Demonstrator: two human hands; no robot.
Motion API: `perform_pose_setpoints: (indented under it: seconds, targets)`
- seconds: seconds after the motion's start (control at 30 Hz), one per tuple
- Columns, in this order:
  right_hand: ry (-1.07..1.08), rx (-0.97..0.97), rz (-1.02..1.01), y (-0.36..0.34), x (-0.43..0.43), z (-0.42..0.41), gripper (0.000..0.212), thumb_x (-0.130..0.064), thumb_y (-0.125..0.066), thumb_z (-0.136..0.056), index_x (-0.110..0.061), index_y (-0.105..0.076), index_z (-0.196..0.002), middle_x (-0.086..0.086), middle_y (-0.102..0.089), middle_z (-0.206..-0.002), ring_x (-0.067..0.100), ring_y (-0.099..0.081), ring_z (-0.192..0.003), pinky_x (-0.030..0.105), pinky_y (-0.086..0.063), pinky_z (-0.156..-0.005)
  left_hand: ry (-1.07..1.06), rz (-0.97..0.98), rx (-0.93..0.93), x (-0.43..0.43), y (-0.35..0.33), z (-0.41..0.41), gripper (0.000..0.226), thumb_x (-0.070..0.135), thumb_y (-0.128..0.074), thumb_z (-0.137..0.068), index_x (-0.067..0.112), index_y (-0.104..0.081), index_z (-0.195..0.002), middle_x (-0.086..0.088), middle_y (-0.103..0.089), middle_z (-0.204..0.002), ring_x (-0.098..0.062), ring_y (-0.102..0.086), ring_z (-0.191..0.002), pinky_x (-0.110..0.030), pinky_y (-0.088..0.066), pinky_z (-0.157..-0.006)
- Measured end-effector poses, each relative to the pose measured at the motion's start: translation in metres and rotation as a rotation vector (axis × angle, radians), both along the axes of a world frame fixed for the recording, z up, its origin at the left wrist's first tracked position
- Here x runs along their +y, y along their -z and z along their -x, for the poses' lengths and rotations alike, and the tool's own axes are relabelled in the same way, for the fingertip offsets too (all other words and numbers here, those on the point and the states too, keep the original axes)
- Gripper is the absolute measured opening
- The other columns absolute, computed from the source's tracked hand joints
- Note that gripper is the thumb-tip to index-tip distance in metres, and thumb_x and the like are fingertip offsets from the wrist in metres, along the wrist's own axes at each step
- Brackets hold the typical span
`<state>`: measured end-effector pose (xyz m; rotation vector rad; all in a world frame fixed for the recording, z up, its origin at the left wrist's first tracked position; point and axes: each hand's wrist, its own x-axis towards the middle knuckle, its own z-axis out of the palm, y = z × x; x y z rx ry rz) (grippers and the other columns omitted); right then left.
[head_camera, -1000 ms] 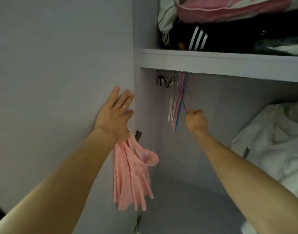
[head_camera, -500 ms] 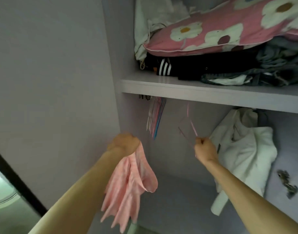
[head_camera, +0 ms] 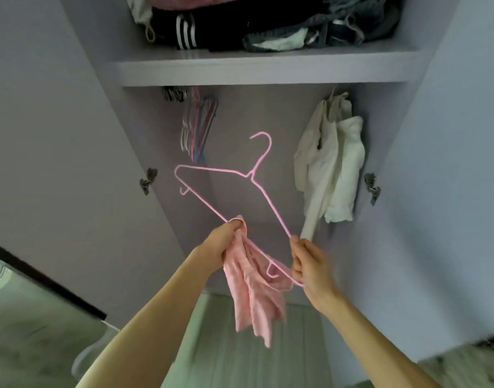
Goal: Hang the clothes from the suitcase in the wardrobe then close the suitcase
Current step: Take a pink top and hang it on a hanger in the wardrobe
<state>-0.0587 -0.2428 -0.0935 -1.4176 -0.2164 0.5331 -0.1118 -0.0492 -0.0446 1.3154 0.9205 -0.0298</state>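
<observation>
I stand in front of the open lilac wardrobe (head_camera: 257, 71). My left hand (head_camera: 223, 242) grips a pink patterned garment (head_camera: 254, 298) that hangs down from it, and also touches the lower bar of a pink wire hanger (head_camera: 257, 175). My right hand (head_camera: 307, 264) pinches the hanger's right end. The hanger is tilted, hook up and to the right, held free in front of the wardrobe. The suitcase is out of view.
A bunch of spare hangers (head_camera: 198, 127) hangs at the rail's left end. A white garment (head_camera: 329, 169) hangs at the right. Folded clothes (head_camera: 268, 23) fill the upper shelf. Both doors stand open, with hinges (head_camera: 147, 180) on the side walls.
My right hand has pulled the pink hanger off the rail and brought it down and towards me. My left hand has come in to meet it with the pink garment.
</observation>
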Motion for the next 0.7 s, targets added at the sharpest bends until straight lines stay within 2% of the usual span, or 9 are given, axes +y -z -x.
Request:
perform_pose_setpoints:
  seconds: [0.1,0.17,0.23,0.3,0.37,0.43,0.53,0.63,0.7]
  targets:
    - [-0.133,-0.112,0.117,0.007,-0.033,0.006,0.041,-0.036,-0.06,-0.095,-0.026,-0.048,-0.057,-0.007,-0.038,-0.049,0.013,-0.033,-0.043,0.025,-0.029,-0.044,-0.006,-0.156,0.022,-0.027,0.006,-0.001,0.034,0.042,-0.063,-0.08,0.008,-0.065,-0.08,-0.013,-0.071,-0.095,-0.035,-0.069,-0.096,-0.046,-0.054,-0.096]
    - [-0.161,-0.119,0.187,0.002,-0.043,0.003,0.035,-0.037,-0.064,-0.092,-0.015,-0.054,-0.067,-0.003,-0.046,-0.051,0.014,-0.041,-0.043,0.025,-0.035,-0.044,0.078,-0.203,0.008,-0.037,0.004,0.001,0.035,0.044,-0.06,-0.082,0.01,-0.065,-0.075,-0.012,-0.07,-0.09,-0.033,-0.069,-0.094,-0.047,-0.053,-0.097]
    - [-0.091,0.048,0.1,-0.007,-0.045,-0.01,0.033,-0.035,-0.066,-0.091,-0.003,-0.062,-0.081,0.002,-0.052,-0.056,0.016,-0.046,-0.042,0.025,-0.037,-0.044,0.227,-0.268,0.013,-0.047,-0.001,0.004,0.034,0.049,-0.057,-0.077,0.017,-0.064,-0.069,-0.007,-0.067,-0.081,-0.026,-0.065,-0.081,-0.046,-0.052,-0.097]
    - [-0.003,0.332,-0.123,-0.023,-0.044,-0.028,0.027,-0.036,-0.067,-0.09,-0.009,-0.067,-0.087,-0.001,-0.054,-0.06,0.013,-0.045,-0.044,0.024,-0.037,-0.045,0.388,-0.375,0.033,-0.056,-0.009,0.004,0.032,0.049,-0.055,-0.08,0.023,-0.06,-0.061,0.002,-0.063,-0.072,-0.02,-0.059,-0.074,-0.04,-0.052,-0.092]
    - [0.065,0.443,-0.251,-0.042,-0.042,-0.045,0.03,-0.045,-0.062,-0.091,-0.016,-0.067,-0.082,-0.006,-0.046,-0.056,0.009,-0.036,-0.041,0.022,-0.029,-0.045,0.495,-0.511,0.056,-0.062,-0.015,0.003,0.037,0.046,-0.05,-0.092,0.022,-0.062,-0.066,0.008,-0.064,-0.074,-0.014,-0.059,-0.075,-0.029,-0.048,-0.087]
    - [0.119,0.364,-0.196,-0.061,-0.039,-0.054,0.041,-0.055,-0.054,-0.093,-0.02,-0.06,-0.072,-0.009,-0.032,-0.052,0.007,-0.023,-0.04,0.023,-0.017,-0.045,0.532,-0.573,0.029,-0.063,-0.019,0.001,0.037,0.042,-0.044,-0.1,0.02,-0.071,-0.085,0.01,-0.072,-0.091,-0.01,-0.065,-0.09,-0.025,-0.048,-0.091]
    - [0.238,0.264,-0.125,-0.079,-0.035,-0.053,0.052,-0.061,-0.052,-0.092,-0.028,-0.031,-0.058,-0.008,-0.02,-0.053,0.01,-0.014,-0.044,0.03,-0.008,-0.049,0.492,-0.64,0.012,-0.062,-0.031,-0.004,0.033,0.033,-0.043,-0.101,0.015,-0.071,-0.103,0.005,-0.072,-0.102,-0.013,-0.065,-0.096,-0.033,-0.051,-0.097]
    - [0.324,0.223,-0.229,-0.087,-0.035,-0.049,0.046,-0.044,-0.05,-0.092,-0.029,-0.023,-0.058,-0.005,-0.017,-0.054,0.014,-0.011,-0.049,0.033,-0.006,-0.052,0.407,-0.69,-0.001,-0.057,-0.041,-0.008,0.03,0.031,-0.046,-0.099,0.017,-0.072,-0.103,0.003,-0.07,-0.106,-0.017,-0.064,-0.1,-0.033,-0.048,-0.094]
    - [0.364,0.223,-0.342,-0.087,-0.036,-0.046,0.04,-0.032,-0.044,-0.092,-0.027,-0.024,-0.057,-0.005,-0.017,-0.053,0.014,-0.01,-0.05,0.032,-0.006,-0.051,0.361,-0.716,0.029,-0.053,-0.048,-0.011,0.039,0.039,-0.045,-0.098,0.006,-0.066,-0.104,-0.002,-0.063,-0.097,-0.022,-0.059,-0.088,-0.036,-0.049,-0.086]
